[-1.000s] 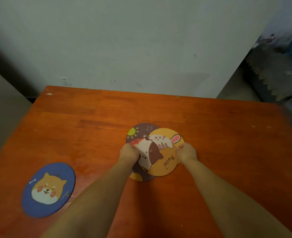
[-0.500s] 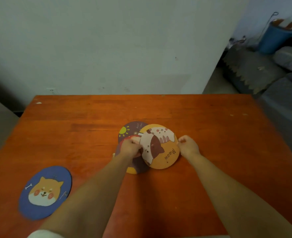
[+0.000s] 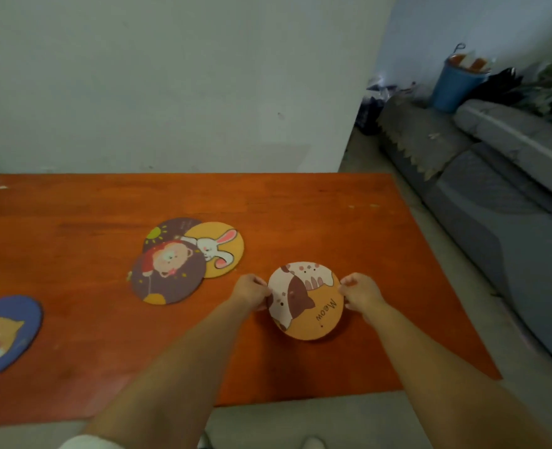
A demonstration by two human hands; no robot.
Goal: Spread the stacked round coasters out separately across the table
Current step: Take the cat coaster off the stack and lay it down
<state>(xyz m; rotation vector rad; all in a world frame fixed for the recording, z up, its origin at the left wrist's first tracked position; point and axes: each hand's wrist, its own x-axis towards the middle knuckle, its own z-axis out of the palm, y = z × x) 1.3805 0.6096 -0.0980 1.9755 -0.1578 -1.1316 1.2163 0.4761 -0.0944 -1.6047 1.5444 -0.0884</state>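
A dog coaster lies far left; three coasters remain overlapped at centre. Left hand and right hand pinch the cat coaster, just pulled rightward off the pile onto the table.

Bare forearms; white sleeve edge

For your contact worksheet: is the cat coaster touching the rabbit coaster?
Apart. The head view shows bare table between the cat coaster and the rabbit coaster.
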